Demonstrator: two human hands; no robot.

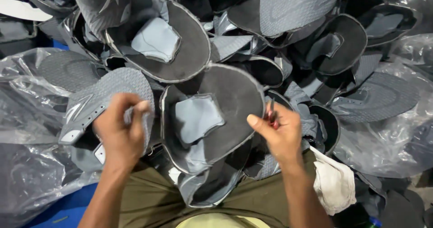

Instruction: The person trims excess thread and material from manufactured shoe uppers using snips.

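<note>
Pinching the grey shoe upper (108, 97) in my left hand (119, 135), my right hand (277, 133) clamps small red-handled snips (272, 115) beside the dark upper (225, 106).

- The shoe upper (212, 119) on the lap is showing matt black lining, soft and felt-like, with a smooth grey patch.
- The plastic sheeting (31, 119) is lying glossy and crinkled.
- The white rag (333, 183) is looking like rough cloth.

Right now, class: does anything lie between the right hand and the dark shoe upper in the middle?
Nothing visible does. The right hand, holding a small red tool, sits right at the edge of the upper.
</note>
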